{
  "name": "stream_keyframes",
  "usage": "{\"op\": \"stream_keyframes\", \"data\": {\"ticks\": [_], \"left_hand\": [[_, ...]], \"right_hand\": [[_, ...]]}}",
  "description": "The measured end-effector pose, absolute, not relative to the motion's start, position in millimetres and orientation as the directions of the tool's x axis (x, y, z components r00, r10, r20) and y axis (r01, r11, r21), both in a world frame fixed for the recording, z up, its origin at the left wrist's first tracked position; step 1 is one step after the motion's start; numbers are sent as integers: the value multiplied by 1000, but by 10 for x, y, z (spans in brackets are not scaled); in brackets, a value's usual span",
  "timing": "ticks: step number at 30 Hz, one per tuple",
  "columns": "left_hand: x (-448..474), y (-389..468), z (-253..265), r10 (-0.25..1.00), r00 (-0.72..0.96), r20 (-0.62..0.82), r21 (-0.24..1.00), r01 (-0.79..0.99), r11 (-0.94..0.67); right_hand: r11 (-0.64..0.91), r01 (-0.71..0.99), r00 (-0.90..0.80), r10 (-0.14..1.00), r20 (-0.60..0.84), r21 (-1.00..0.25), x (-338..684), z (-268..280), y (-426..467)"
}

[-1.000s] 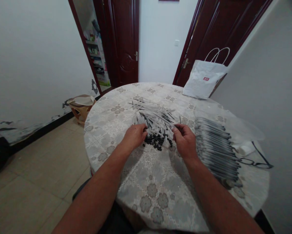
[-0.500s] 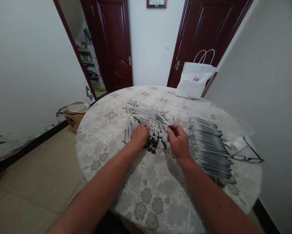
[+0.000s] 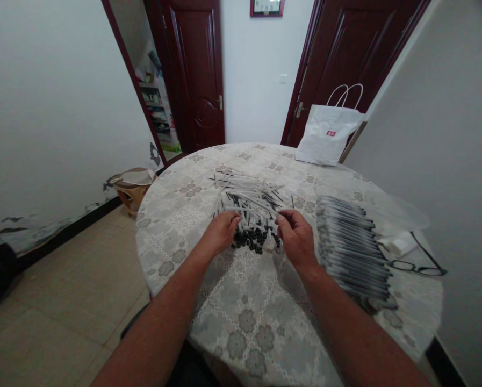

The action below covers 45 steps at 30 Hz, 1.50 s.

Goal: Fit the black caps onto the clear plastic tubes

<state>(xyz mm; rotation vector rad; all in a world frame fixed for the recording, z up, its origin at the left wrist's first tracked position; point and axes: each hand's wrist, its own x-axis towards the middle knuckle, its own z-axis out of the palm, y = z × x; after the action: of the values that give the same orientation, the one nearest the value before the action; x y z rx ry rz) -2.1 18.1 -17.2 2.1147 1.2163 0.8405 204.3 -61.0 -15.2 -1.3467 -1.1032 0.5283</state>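
Note:
My left hand (image 3: 223,232) is closed in a pinch at the left edge of a heap of small black caps (image 3: 257,239). Whatever sits between its fingertips is too small to make out. Across the caps, my right hand (image 3: 296,236) has thumb and forefinger pressed together on the end of a thin pale tube, which slants up-left over the pile. Just beyond both hands lies a loose pile of thin whitish tubes with dark ends (image 3: 246,188), like pen parts. A row of grey, pen-like sticks (image 3: 351,247) lies side by side right of my right hand.
The round table has a flowered cloth (image 3: 241,301). Eyeglasses (image 3: 416,267) and a white roll (image 3: 402,243) lie at its right, by a clear plastic sheet. A white paper bag (image 3: 329,134) stands at the far edge. A wooden stool (image 3: 132,191) is on the floor at left.
My left hand has drawn back from the pile and moved left, uncovering more black caps. The right hand stays near the same place, and the view has shifted slightly.

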Motion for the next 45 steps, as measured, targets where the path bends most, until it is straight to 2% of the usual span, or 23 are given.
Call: {"op": "stream_keyframes", "data": {"ticks": [2, 4, 7, 10, 15, 22, 31, 45], "left_hand": [[-121, 144, -146, 946, 281, 163, 928, 282, -244], [-202, 110, -136, 977, 211, 28, 999, -41, -20], [-288, 73, -133, 980, 190, -57, 903, -408, 132], [-328, 44, -119, 983, 171, -74, 827, -540, 156], [-328, -22, -67, 977, 198, -74, 793, -583, 178], [-331, -55, -65, 974, 207, -88, 781, -593, 196], [-323, -10, -140, 990, 139, -22, 832, -546, 95], [-326, -25, -143, 985, 171, -12, 851, -516, 101]], "right_hand": [[214, 255, 415, 857, 307, -943, 2001, -163, -634], [226, 258, 382, 869, 314, -939, 1950, -179, -665], [249, 300, 324, 881, 344, -921, 1865, -196, -720], [266, 346, 288, 883, 372, -900, 1794, -206, -773], [255, 407, 279, 880, 385, -877, 1751, -239, -802], [264, 392, 308, 865, 395, -882, 1743, -224, -815], [261, 341, 350, 856, 380, -903, 1789, -208, -815], [265, 331, 345, 859, 377, -906, 1788, -219, -807]]}}
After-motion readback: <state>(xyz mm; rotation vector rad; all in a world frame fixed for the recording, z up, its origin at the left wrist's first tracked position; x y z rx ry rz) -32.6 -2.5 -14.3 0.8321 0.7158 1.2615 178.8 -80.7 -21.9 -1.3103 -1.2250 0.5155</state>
